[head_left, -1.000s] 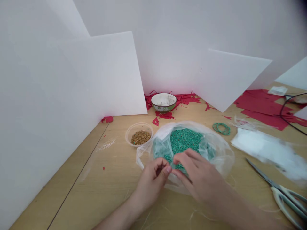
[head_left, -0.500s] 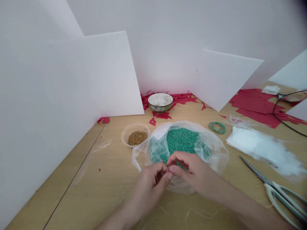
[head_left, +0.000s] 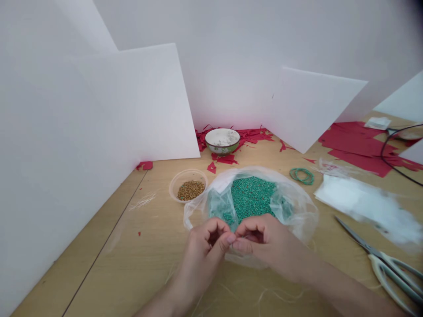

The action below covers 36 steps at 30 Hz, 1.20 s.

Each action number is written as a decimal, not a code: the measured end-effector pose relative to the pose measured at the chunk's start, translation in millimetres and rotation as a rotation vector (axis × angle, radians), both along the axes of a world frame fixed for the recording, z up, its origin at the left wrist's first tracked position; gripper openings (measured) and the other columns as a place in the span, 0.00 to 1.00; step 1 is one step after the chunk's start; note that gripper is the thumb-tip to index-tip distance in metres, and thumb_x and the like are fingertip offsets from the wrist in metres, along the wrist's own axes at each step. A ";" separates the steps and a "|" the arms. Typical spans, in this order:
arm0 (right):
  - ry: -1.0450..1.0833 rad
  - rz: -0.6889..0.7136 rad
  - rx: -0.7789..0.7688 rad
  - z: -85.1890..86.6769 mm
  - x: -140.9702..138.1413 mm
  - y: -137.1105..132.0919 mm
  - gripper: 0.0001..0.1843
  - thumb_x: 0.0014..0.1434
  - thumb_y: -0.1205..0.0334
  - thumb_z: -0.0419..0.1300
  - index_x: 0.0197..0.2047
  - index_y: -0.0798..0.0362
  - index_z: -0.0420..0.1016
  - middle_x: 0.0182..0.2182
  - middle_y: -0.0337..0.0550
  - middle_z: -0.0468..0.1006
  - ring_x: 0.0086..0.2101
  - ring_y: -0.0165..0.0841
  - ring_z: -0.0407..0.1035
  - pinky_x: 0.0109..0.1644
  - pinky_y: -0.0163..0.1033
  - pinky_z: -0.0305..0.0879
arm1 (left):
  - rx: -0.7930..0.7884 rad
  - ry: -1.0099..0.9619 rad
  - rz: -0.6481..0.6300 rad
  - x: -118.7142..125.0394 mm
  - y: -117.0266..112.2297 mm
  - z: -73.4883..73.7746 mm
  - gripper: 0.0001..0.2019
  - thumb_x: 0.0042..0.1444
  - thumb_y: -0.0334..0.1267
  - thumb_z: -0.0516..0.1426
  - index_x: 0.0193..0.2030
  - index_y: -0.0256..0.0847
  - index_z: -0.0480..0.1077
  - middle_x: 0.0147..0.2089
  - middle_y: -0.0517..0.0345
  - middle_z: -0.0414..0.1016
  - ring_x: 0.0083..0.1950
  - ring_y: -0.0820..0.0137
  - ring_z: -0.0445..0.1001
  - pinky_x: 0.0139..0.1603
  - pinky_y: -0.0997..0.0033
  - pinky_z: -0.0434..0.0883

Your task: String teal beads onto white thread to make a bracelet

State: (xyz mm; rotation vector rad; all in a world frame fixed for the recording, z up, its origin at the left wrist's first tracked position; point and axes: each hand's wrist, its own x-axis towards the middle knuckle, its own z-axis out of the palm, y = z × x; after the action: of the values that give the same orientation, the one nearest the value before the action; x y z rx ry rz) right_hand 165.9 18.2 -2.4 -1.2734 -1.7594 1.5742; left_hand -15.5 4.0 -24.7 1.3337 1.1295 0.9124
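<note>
Lining the left side and the back of the wooden worktop (head_left: pixel 109 259), white boards (head_left: pixel 99 101) stand upright and meet in a corner. On the left of the worktop lie a few pale fibres (head_left: pixel 142 201), and just beyond them sits a round see-through tub (head_left: pixel 188 185) holding a shallow layer of brown seeds (head_left: pixel 191 190). Behind it, against the boards, a white-lined bowl (head_left: pixel 222 141) rests among torn red paper scraps (head_left: pixel 224 159).

Near the middle of the worktop, a clear plastic bag (head_left: pixel 297 211) lies open with a heap of small green beads (head_left: pixel 253 197) inside. The left hand (head_left: pixel 203 251) and right hand (head_left: pixel 269 246) sit at the bag's near edge, fingers curled and fingertips almost meeting just above it. Whether they pinch something thin between them is too small to tell.

To the right, a loop of green rubber bands (head_left: pixel 302 176) lies just beyond the bag, beside a blurred white sheet (head_left: pixel 363 204). Below that sheet, a pair of scissors (head_left: pixel 390 273) with pale handles lies with its blades closed. Farther back, large red paper pieces (head_left: pixel 360 147) lie flat, with a black wire (head_left: pixel 393 149) curving across them.
</note>
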 end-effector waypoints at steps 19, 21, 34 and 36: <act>0.212 -0.118 -0.008 -6.5 7.5 9.6 0.17 0.60 0.47 0.60 0.36 0.53 0.74 0.26 0.36 0.71 0.22 0.24 0.60 0.24 0.31 0.58 | -0.353 -0.569 -0.024 0.8 6.2 -3.0 0.14 0.61 0.46 0.57 0.32 0.38 0.61 0.23 0.65 0.69 0.19 0.79 0.71 0.20 0.83 0.64; 0.236 -0.157 0.002 -10.2 4.3 8.5 0.15 0.60 0.49 0.60 0.36 0.53 0.75 0.28 0.37 0.74 0.25 0.25 0.64 0.29 0.31 0.61 | -0.383 -0.601 -0.022 1.4 5.7 -4.0 0.14 0.62 0.45 0.56 0.32 0.38 0.61 0.23 0.67 0.68 0.18 0.80 0.69 0.19 0.84 0.64; 0.178 -0.301 0.133 -8.5 7.0 11.7 0.12 0.58 0.51 0.62 0.34 0.51 0.80 0.29 0.39 0.78 0.31 0.31 0.70 0.35 0.36 0.65 | -0.491 -0.659 -0.056 2.6 4.6 -9.5 0.12 0.59 0.42 0.60 0.36 0.39 0.61 0.25 0.63 0.73 0.18 0.79 0.71 0.18 0.85 0.64; 0.171 -0.270 0.155 -8.6 4.2 10.5 0.11 0.58 0.53 0.63 0.31 0.52 0.79 0.28 0.39 0.77 0.31 0.31 0.69 0.36 0.36 0.65 | -0.474 -0.641 -0.045 2.7 5.1 -10.3 0.12 0.57 0.41 0.62 0.40 0.39 0.65 0.23 0.65 0.72 0.16 0.81 0.66 0.17 0.85 0.60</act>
State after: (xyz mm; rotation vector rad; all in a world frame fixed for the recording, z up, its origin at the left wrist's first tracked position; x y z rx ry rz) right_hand 170.1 28.7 -11.0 -1.2056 -1.5026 1.3261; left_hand -12.9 9.1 -35.1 0.6062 0.7399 0.8782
